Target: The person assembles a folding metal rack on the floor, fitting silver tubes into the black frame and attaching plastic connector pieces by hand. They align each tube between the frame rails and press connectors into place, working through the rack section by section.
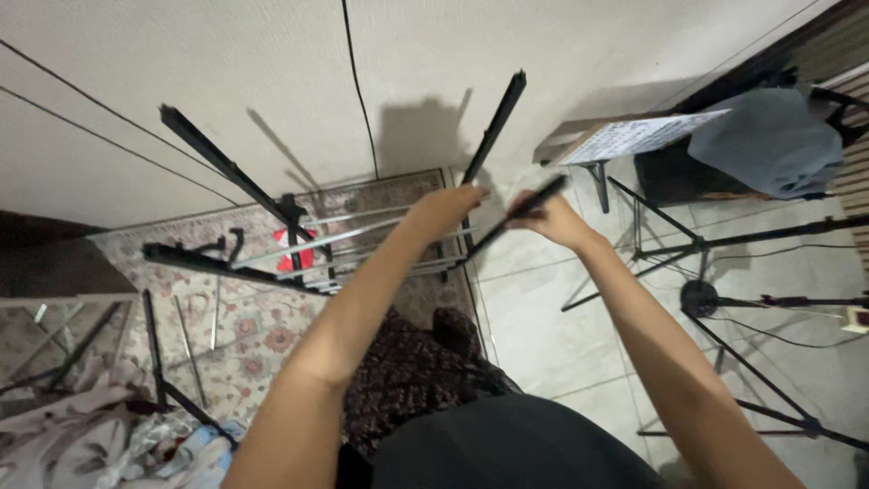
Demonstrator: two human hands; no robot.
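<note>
**Both hands closed on a black folding stand**

No container with visible contents could be made out; only a heap of crumpled cloth and wrappers (109, 444) was seen at the lower left, its make-up unclear.

The left hand (445, 208) was seen clenched around the upper joint of a black folding stand (290, 226), whose silver rods were spread out over a patterned rug (244, 335). The right hand (543, 217) was closed on a thin black leg (525, 206) of that stand, just beside the left hand. Another black leg (496, 127) was raised towards the pale wall (181, 72). To the right, on the tiled floor (543, 335), black tripods (715, 299) were set, near a small table with a printed sheet (643, 136) and a blue-grey cloth (769, 145).
</note>
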